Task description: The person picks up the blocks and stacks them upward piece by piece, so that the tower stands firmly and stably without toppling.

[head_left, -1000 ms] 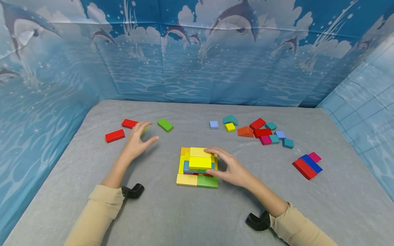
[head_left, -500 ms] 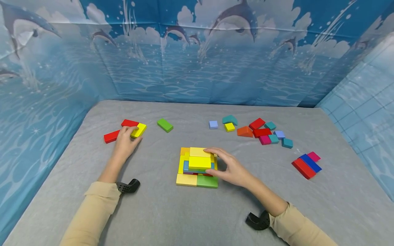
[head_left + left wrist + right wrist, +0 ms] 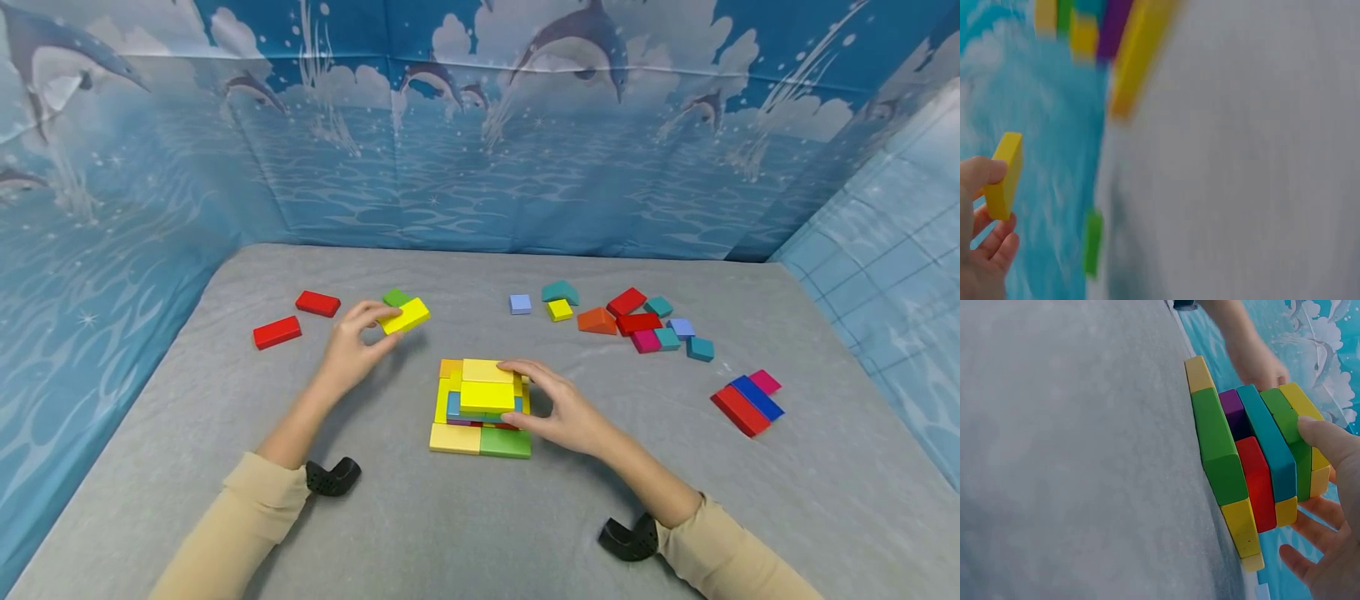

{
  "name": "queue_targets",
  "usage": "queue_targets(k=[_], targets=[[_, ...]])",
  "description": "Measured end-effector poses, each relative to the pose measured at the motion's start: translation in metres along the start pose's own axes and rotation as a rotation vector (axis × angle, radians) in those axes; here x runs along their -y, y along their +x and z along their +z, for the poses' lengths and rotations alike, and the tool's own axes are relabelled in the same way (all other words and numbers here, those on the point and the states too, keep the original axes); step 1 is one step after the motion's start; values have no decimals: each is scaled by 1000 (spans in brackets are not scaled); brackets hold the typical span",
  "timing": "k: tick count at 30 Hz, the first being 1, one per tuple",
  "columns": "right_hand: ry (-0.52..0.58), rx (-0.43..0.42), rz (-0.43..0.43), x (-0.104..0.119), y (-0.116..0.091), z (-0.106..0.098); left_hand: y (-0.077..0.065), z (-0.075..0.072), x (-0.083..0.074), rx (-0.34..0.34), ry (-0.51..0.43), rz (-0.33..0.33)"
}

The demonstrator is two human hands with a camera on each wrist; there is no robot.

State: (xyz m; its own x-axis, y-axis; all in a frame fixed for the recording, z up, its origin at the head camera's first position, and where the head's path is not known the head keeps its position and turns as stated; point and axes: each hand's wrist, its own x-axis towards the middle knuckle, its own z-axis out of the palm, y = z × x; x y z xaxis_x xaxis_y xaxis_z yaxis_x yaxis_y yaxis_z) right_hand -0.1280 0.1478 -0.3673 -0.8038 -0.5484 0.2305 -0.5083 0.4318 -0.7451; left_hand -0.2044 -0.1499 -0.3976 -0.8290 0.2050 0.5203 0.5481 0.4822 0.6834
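My left hand (image 3: pixel 352 346) pinches a yellow rectangular block (image 3: pixel 408 315) between thumb and fingers, held above the cloth and overlapping a green block (image 3: pixel 395 297) in the head view. The left wrist view shows the thumb on one face of that yellow block (image 3: pixel 1007 178). In the middle stands a layered block stack (image 3: pixel 487 397), yellow on top, with green, blue, red and purple blocks in lower layers. My right hand (image 3: pixel 558 417) holds the stack's upper layers from the right side. In the right wrist view its thumb (image 3: pixel 1325 437) lies against the top yellow layer.
Two red blocks (image 3: pixel 277 332) lie at the left. Behind and right of the stack are scattered blocks, including an orange triangular block (image 3: pixel 597 321). Farther right, a red block (image 3: pixel 741 411) lies beside a blue and a pink one. A dolphin-print curtain (image 3: pixel 450 183) bounds the back.
My left hand reached down to the yellow block beside the red one, took hold of it, and carried it up and rightward. My right hand stayed at the stack.
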Motion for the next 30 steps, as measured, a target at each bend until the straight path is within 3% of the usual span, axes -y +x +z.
queue_targets(k=[2,7,11,15,21,30], targets=[[9,3,12,-5,0,1,0,8,-22,58,-53,36],[39,5,37,-33,0,7,-4,30,-55,213,-143,102],[59,-2,46,-39,0,10,-5,41,-62,313,-178,131],[71,-3,41,-31,1,8,-5,46,-64,362,-191,135],[58,6,-4,-6,0,0,-5,48,-65,390,-189,121],[12,-1,-46,-4,-1,0,-4,47,-64,397,-207,117]])
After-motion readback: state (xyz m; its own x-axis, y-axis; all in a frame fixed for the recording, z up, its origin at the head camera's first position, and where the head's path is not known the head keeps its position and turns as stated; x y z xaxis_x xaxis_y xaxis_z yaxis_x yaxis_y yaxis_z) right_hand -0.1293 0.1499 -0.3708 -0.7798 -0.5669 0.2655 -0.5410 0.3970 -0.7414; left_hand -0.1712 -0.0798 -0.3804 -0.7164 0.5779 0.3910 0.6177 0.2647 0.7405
